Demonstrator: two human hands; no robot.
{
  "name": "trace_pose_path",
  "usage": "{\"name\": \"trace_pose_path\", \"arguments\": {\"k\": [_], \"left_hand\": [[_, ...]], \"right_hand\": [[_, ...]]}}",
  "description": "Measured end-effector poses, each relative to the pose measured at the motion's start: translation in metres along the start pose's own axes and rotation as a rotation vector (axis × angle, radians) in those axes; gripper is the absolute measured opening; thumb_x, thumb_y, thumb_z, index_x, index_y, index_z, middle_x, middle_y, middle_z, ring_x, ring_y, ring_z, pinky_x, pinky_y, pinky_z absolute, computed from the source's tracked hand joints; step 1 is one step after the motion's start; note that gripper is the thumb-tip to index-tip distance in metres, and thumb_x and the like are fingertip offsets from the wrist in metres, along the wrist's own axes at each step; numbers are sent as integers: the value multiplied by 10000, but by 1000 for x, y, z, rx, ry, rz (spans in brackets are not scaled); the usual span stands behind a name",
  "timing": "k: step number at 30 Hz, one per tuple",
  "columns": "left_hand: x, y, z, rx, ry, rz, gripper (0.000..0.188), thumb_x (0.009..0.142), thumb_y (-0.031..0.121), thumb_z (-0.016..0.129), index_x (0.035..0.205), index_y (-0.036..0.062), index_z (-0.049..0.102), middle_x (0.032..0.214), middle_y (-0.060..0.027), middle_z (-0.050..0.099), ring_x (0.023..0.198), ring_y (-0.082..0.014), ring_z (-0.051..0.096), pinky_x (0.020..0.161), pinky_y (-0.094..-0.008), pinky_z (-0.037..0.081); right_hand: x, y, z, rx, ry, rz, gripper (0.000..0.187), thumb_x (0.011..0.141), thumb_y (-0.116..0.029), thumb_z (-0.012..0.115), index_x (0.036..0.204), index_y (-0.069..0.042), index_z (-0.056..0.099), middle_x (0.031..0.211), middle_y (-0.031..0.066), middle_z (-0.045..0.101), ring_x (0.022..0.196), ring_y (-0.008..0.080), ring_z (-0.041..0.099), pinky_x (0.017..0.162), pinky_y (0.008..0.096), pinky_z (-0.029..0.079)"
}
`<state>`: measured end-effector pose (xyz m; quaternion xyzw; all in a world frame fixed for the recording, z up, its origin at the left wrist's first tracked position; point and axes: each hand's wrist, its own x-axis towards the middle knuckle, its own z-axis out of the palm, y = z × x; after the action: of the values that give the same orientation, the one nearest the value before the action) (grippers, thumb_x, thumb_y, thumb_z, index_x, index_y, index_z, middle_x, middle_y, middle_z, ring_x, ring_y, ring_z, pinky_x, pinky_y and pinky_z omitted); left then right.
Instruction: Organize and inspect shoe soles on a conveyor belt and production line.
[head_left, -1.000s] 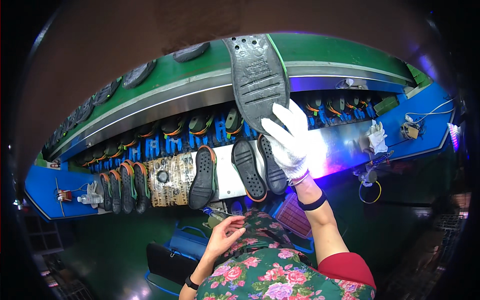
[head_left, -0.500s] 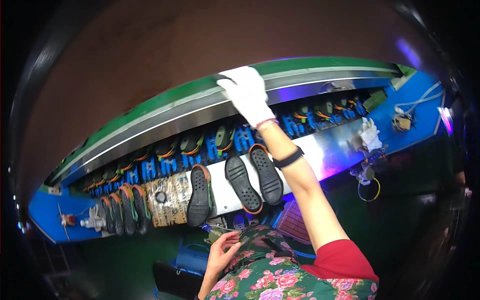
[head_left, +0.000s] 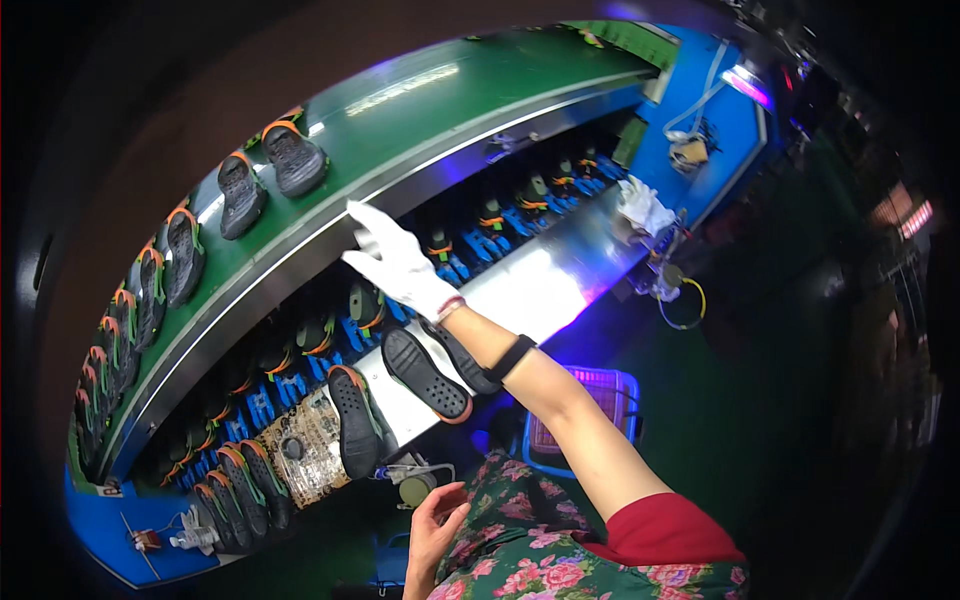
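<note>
My right hand [head_left: 395, 262], in a white glove, reaches out over the metal edge of a green conveyor belt [head_left: 400, 130]. Its fingers are spread and nothing shows in them. Below its wrist, on a white shelf, lie black shoe soles: one dark sole [head_left: 425, 372] with round holes, another [head_left: 460, 355] partly hidden by my forearm, and a third [head_left: 354, 422] with an orange rim to the left. Low in front of my body hangs my bare left hand [head_left: 436, 525], fingers loosely bent and apart, holding nothing visible. Several soles with orange rims, including one sole [head_left: 295, 160], stand on the belt.
Under the belt runs a row of blue holders [head_left: 260, 405] with dark shoe parts. More soles [head_left: 245, 485] lean together at the shelf's left end, beside a taped brown patch [head_left: 305, 450]. A white glove [head_left: 643, 205] lies at the right; a blue-rimmed basket [head_left: 590, 410] stands below.
The view has turned, bringing the belt and its row of soles into sight. My right hand, earlier blurred at the belt edge with something dark by its fingertips, is now spread. My left hand stays low.
</note>
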<state>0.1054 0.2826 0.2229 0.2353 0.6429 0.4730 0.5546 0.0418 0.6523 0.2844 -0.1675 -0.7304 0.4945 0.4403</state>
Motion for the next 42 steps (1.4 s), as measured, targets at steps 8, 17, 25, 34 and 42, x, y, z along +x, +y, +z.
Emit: {"name": "trace_pose_path", "arguments": {"k": [8,17,25,34,42], "left_hand": [[-56,-85,23,199,-244,90,382,900,107,715,1260,26,614,1093,-105,706,1009,-153,667,895,-296,526],[-81,-149,116,208,-600,-103,394,939,198,692,1281,27,597,1122,-86,695,1019,-154,659,918,-312,521],[-2,-141,289,446,-819,-6,394,934,230,698,1268,44,605,1085,-96,706,981,-151,650,860,-314,539],[57,-119,580,423,-974,74,399,959,211,662,1301,27,572,1094,-105,696,1029,-157,633,913,-325,512],[141,-46,642,400,-803,143,398,947,188,673,1300,32,574,1070,-72,676,985,-124,614,872,-277,503]], "right_hand": [[-340,19,-66,73,20,621,256,947,-146,617,1141,11,671,883,61,694,767,125,618,709,294,515],[-636,-40,-123,-293,-476,887,310,882,-284,603,1068,-64,717,1020,147,728,932,297,699,851,403,529],[-727,-41,-239,-363,-290,818,299,881,-287,611,1084,-82,689,1068,159,696,1007,357,659,873,432,522],[-788,-54,-519,-591,-172,929,290,888,-297,640,1053,-69,707,1046,165,712,977,329,682,863,403,535],[-628,-24,-707,-97,469,931,328,931,-183,685,1203,-2,659,993,45,707,843,102,647,733,255,536]]}}
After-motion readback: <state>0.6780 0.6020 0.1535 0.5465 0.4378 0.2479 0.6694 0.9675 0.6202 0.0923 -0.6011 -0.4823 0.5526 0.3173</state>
